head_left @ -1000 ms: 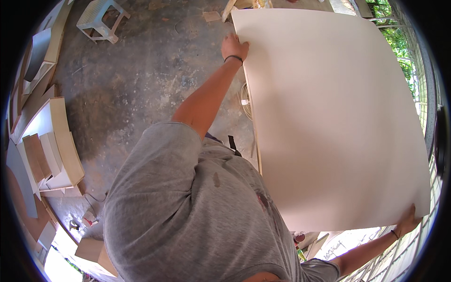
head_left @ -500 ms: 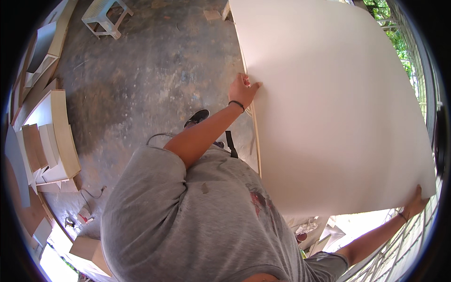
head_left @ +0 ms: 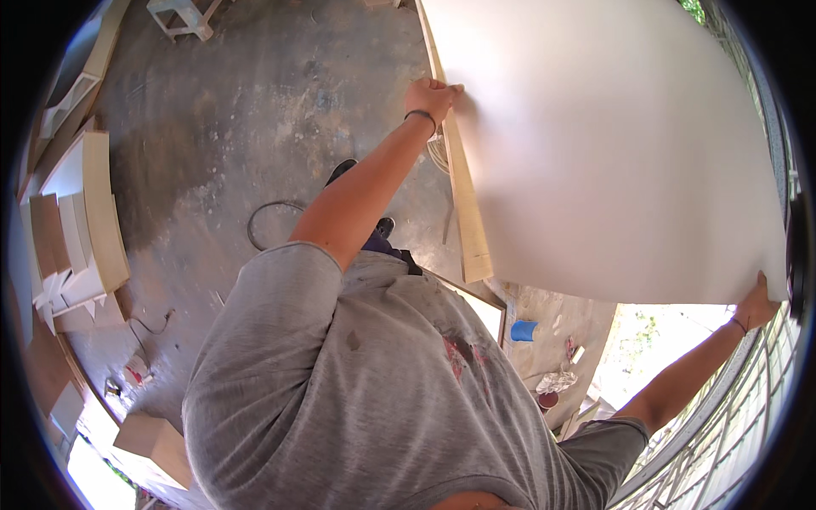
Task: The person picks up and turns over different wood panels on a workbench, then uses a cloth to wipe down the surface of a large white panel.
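Note:
A large, thin white sheet (head_left: 612, 153) with a slight bend fills the right side of the view. At its left edge, my left hand (head_left: 432, 97) is closed, with thumb and fingers pinching the sheet's border. My right hand (head_left: 755, 304) grips the near right corner, its fingers partly hidden by the sheet. Under the left edge runs a pale wooden strip (head_left: 467, 217), whose near end sticks out past the sheet. What supports the strip is hidden.
A white plastic stool (head_left: 183, 17) stands at the far left. Wooden cabinet pieces (head_left: 93, 212) line the left side, with a cardboard-coloured box (head_left: 153, 446) nearer. Metal bars (head_left: 722, 433) border the right. A dark cable loop (head_left: 270, 223) and a blue object (head_left: 524, 331) lie low.
The sheet's near edge has shifted away from me, and both hands appear farther forward, still on the sheet. More of the wooden strip and the floor below now shows.

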Tool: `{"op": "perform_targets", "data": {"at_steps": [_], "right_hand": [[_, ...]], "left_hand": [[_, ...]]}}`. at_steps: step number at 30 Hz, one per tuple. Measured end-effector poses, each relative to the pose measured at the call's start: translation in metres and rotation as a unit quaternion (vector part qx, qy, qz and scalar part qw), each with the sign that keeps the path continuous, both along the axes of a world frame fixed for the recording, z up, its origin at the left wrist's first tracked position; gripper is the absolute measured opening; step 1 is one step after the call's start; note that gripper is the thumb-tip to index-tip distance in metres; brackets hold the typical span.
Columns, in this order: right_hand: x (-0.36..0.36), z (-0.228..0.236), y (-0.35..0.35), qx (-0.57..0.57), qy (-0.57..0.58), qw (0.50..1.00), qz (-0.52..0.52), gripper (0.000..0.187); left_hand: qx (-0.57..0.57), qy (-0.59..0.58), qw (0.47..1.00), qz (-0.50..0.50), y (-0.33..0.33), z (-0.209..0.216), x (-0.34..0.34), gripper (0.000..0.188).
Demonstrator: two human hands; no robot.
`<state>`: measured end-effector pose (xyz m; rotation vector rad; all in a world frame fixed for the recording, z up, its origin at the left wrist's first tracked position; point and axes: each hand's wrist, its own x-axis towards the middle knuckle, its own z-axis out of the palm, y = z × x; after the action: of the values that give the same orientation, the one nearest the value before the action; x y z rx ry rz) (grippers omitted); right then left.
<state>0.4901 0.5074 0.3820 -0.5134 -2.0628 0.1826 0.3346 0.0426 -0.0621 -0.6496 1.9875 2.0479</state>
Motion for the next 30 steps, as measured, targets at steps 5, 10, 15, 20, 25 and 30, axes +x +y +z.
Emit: {"op": "perform_targets", "data": {"at_steps": [5, 10, 15, 20, 25, 30], "right_hand": [[0.011, 0.007, 0.004, -0.008, -0.002, 1.000, 0.007, 0.046], [0.008, 0.016, 0.004, -0.016, -0.024, 1.000, 0.009, 0.049], [0.006, 0.023, 0.006, -0.036, -0.022, 0.999, -0.010, 0.053], [0.001, 0.028, -0.015, -0.068, -0.062, 0.990, -0.108, 0.056], [0.005, 0.028, -0.003, -0.055, -0.065, 0.992, -0.096, 0.055], [0.001, 0.025, -0.002, -0.043, -0.059, 0.994, -0.082, 0.054]], "left_hand": [[-0.025, 0.027, 0.999, -0.012, 0.013, 0.013, 0.016, 0.045], [-0.122, 0.148, 0.978, 0.083, 0.061, 0.012, 0.046, 0.042], [0.185, -0.094, 0.976, -0.060, 0.077, 0.053, 0.111, 0.045], [0.258, -0.104, 0.960, -0.024, 0.092, 0.054, 0.138, 0.074], [0.234, -0.111, 0.966, 0.006, 0.089, 0.078, 0.135, 0.102], [0.219, -0.094, 0.968, 0.072, 0.077, 0.053, 0.137, 0.081]]}}
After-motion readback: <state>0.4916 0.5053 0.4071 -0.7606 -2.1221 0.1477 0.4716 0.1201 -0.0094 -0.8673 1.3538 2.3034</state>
